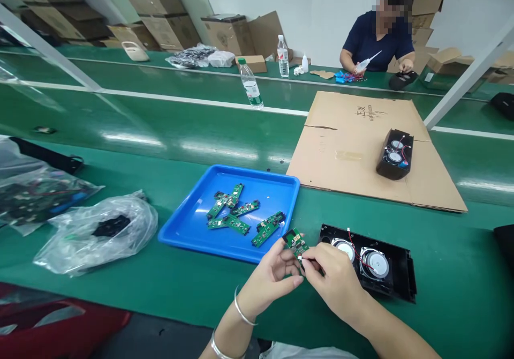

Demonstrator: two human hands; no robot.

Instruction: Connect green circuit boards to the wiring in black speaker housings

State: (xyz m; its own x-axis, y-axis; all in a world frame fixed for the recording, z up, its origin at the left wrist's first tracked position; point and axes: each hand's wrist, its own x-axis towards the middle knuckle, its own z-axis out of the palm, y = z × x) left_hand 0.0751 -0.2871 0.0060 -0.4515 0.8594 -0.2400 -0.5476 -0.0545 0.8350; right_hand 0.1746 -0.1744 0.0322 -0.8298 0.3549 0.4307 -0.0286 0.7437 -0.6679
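My left hand [277, 273] holds a green circuit board [296, 242] by its edges, tilted up above the table. The fingers of my right hand [335, 278] are pinched at the lower end of that board, on a small white plug [301, 259]. Right behind my right hand lies a black speaker housing [395, 281] with two round silver-white speakers and thin red and black wires; my hand hides part of it. A blue tray [180, 227] to the left holds several more green boards [236, 224].
A flattened cardboard sheet [325, 166] carries another black speaker housing [395, 155]. Plastic bags [132, 241] lie at the left. A green-capped bottle [251, 88] stands beyond the tray. Across the table, a person [379, 40] holds a white squeeze bottle [365, 63].
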